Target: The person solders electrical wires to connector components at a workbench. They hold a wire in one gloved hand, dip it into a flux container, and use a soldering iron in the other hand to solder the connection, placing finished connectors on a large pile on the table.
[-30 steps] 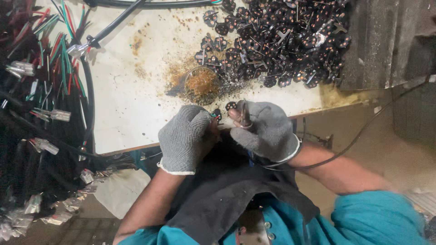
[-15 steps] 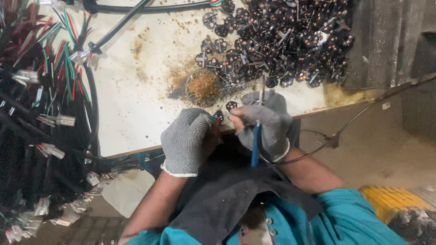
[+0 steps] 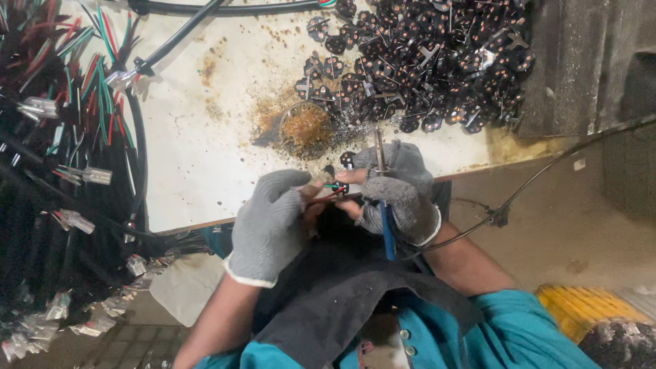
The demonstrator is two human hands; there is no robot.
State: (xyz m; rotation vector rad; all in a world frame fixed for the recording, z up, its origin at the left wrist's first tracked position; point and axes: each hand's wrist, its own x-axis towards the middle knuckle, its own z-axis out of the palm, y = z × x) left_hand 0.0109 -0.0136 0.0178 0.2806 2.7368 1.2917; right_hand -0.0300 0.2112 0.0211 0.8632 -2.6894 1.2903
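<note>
At the centre of the frame, just below the edge of the white table, the fingers of both gloved hands come together. The left hand has thumb and forefinger pinched closed on the thin red and green wire ends of a dark cable, keeping them against a small black round part that sits between the two hands. The right hand is wrapped tightly around a soldering iron with a blue handle; its metal tip points up in the frame, towards the table, and its black cord runs to the right. Whether the tip touches the part I cannot tell, because the fingers cover it.

I judge that the step in hand is the joining of the wires to the small part. The next move, as I see it, calls for a steady left pinch, so the wires do not slip, and for a careful turn of the iron tip down onto the joint, away from the glove.

Above the hands, on the table, is a round dish with brown residue. In the upper right lies a big heap of similar black parts. At the left edge hang many bundles of cables with coloured ends. At the lower right is a yellow crate.
</note>
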